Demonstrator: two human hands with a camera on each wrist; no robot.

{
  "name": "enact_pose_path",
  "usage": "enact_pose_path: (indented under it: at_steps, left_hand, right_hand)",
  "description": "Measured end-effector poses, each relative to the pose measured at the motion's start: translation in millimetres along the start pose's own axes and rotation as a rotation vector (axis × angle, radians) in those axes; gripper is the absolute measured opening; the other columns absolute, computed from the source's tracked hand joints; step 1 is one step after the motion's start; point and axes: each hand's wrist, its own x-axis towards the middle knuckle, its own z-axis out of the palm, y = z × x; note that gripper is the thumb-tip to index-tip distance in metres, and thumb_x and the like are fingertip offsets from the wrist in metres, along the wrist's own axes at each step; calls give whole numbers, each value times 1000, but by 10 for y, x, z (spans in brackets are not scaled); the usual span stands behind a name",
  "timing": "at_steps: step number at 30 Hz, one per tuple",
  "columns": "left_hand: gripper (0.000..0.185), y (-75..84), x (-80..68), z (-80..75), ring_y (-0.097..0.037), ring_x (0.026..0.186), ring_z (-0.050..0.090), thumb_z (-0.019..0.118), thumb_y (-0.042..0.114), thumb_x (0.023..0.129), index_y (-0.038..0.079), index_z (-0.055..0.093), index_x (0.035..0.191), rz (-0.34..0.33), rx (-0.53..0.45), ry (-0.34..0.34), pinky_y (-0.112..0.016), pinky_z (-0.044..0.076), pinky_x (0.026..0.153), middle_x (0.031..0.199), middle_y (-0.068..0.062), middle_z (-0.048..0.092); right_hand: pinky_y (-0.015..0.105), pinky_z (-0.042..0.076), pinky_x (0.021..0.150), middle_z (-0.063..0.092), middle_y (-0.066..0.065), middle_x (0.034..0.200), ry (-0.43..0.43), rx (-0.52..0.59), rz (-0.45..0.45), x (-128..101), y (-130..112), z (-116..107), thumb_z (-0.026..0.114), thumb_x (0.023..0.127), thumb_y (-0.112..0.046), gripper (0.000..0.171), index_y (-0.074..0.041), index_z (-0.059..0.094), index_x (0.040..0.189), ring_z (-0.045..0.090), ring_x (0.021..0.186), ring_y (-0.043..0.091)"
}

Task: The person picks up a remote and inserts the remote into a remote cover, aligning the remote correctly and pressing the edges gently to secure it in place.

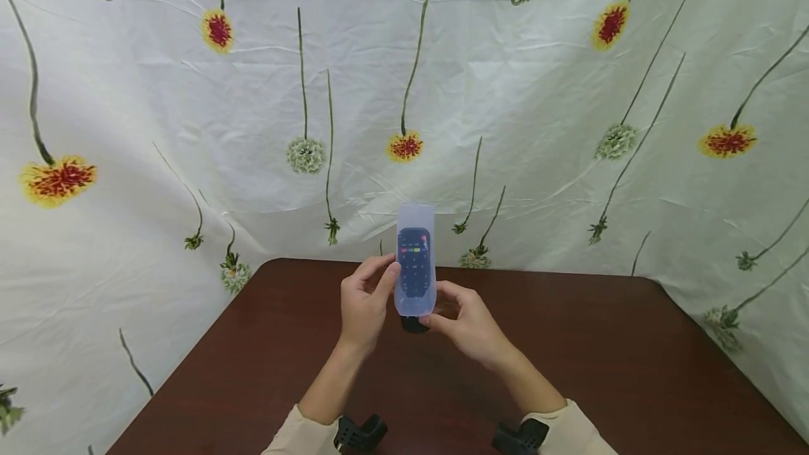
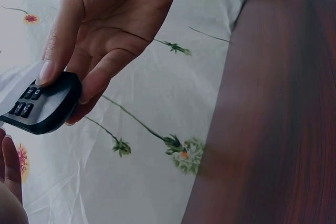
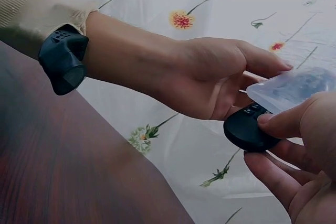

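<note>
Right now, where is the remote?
In the head view the remote is mid-frame, held upright above the table's far edge between the left hand and right hand, partly in a clear sleeve.

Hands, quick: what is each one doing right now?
Left hand: grips the black remote control in its translucent silicone sleeve.
Right hand: pinches the remote's lower end.

Between both hands, the remote (image 1: 414,269) looks matt black plastic, its sleeve (image 1: 415,220) translucent, frosted and soft. Beneath: smooth, dark wood table (image 1: 632,371); behind: creased floral cloth (image 1: 505,90).
</note>
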Motion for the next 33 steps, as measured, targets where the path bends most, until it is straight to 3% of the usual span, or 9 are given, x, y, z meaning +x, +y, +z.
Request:
enact_pose_path:
  at_steps: [4, 13, 19, 33]
  left_hand:
    - [18, -7, -1, -5, -18, 88, 66, 71, -1, 97, -7, 76, 113, -1, 32, 21, -23, 55, 73, 100, -17, 72]
    - [14, -23, -3, 22, -19, 85, 69, 74, 2, 96, -7, 79, 105, -42, 0, 22, -26, 58, 71, 97, -19, 73]
    - [14, -40, -10, 36, -19, 85, 69, 75, 4, 95, -6, 79, 104, -62, -7, 31, -26, 57, 71, 96, -18, 73]
    - [15, -80, -59, 86, -21, 88, 65, 77, 8, 94, -4, 80, 103, -92, 10, 44, -24, 55, 71, 95, -17, 73]
  right_hand:
    - [36, 58, 85, 72, 9, 112, 8, -43, -23, -1, 16, 8, 79, 90, -1, 41, -2, 68, 129, 68, 106, 25]
    - [37, 57, 83, 73, 6, 108, 54, -86, -4, -3, 6, 14, 81, 89, -5, 39, -4, 71, 127, 67, 103, 23]
    - [35, 61, 73, 72, 13, 107, 59, -35, 20, -15, -12, 32, 80, 89, 0, 41, -1, 69, 128, 73, 93, 28]
    - [36, 61, 70, 73, 18, 106, 109, 31, -15, -3, 11, 31, 78, 88, 7, 40, 5, 69, 126, 74, 85, 25]
